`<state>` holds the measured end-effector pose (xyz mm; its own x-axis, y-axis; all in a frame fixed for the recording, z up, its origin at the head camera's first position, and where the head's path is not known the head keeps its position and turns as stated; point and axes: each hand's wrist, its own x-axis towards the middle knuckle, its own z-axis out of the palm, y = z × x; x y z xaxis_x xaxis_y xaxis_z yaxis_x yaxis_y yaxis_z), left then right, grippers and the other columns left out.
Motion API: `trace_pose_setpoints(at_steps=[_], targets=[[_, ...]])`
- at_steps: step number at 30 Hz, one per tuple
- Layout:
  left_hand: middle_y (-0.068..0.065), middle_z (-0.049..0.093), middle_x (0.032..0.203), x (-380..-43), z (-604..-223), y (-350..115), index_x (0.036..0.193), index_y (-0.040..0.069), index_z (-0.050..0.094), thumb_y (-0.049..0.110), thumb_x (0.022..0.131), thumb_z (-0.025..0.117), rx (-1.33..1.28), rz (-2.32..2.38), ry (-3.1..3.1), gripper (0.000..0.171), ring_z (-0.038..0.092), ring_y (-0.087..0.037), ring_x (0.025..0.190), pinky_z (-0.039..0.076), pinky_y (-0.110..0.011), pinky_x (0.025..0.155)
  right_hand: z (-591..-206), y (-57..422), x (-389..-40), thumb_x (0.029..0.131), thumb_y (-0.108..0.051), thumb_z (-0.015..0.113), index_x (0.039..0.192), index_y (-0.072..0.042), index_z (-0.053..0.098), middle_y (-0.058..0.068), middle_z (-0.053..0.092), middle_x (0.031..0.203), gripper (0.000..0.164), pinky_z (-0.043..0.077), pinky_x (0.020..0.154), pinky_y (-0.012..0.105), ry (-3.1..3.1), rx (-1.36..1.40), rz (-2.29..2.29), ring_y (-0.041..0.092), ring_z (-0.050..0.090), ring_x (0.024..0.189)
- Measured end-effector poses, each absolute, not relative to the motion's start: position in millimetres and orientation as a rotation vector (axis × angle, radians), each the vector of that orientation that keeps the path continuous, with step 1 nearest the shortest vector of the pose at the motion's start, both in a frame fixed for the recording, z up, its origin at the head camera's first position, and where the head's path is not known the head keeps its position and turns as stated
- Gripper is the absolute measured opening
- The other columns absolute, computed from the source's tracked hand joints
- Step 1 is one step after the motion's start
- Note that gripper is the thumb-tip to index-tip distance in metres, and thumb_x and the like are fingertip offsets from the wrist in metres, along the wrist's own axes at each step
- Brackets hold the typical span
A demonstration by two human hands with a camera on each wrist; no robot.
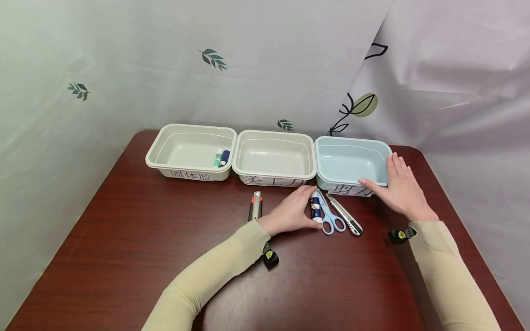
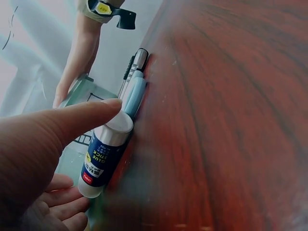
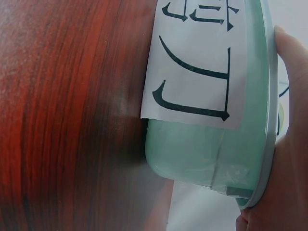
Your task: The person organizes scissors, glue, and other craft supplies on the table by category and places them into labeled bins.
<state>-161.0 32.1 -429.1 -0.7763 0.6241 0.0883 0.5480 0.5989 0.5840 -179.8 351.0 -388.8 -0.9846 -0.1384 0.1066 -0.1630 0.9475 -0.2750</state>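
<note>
My left hand pinches a blue-and-white glue stick lengthwise, thumb at the near end and fingers at the far end. In the left wrist view the thumb touches the stick's white end. Close beside the glue stick lie light-blue scissors, and right of them a utility knife with a black end. My right hand rests on the right rim of the light-blue bin, its fingers straight. A red-and-black utility knife lies left of my left hand, partly hidden behind the forearm.
Left of the blue bin stand a middle beige bin and a left beige bin, each with a paper label. Two glue sticks lie in the left bin. The bins line the back of the brown table, before a patterned curtain.
</note>
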Motion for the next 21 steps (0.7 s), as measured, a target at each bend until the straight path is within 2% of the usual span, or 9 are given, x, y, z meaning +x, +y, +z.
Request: trace_pose_setpoints(at_steps=[9, 16, 21], targets=[[-0.010, 0.044, 0.145, -155.2, -426.2, 27.8, 0.155, -0.004, 0.035, 0.042, 0.073, 0.093, 0.994, 0.876, 2.687, 0.110, 0.047, -0.017, 0.130, 0.036, -0.022, 0.109, -387.1, 350.3, -179.0, 0.094, -0.064, 0.057, 0.155, 0.016, 0.009, 0.035, 0.001, 0.162, 0.111, 0.002, 0.120, 0.057, -3.016, 0.235, 0.422, 0.048, 0.003, 0.150], [-0.009, 0.042, 0.143, -153.3, -427.3, 24.7, 0.155, -0.001, 0.037, 0.041, 0.069, 0.094, 0.984, 0.895, 2.680, 0.111, 0.051, -0.016, 0.121, 0.041, -0.021, 0.103, -387.6, 350.1, -179.4, 0.094, -0.065, 0.056, 0.155, 0.016, 0.008, 0.035, 0.001, 0.162, 0.111, 0.001, 0.120, 0.056, -3.021, 0.232, 0.426, 0.046, -0.001, 0.151], [-0.008, 0.041, 0.141, -151.6, -426.1, 21.4, 0.154, 0.000, 0.039, 0.039, 0.067, 0.095, 0.971, 0.944, 2.679, 0.111, 0.053, -0.017, 0.117, 0.043, -0.022, 0.101, -387.4, 349.5, -179.4, 0.094, -0.065, 0.056, 0.155, 0.016, 0.009, 0.035, 0.001, 0.162, 0.112, 0.002, 0.120, 0.057, -3.021, 0.232, 0.423, 0.048, 0.002, 0.150]])
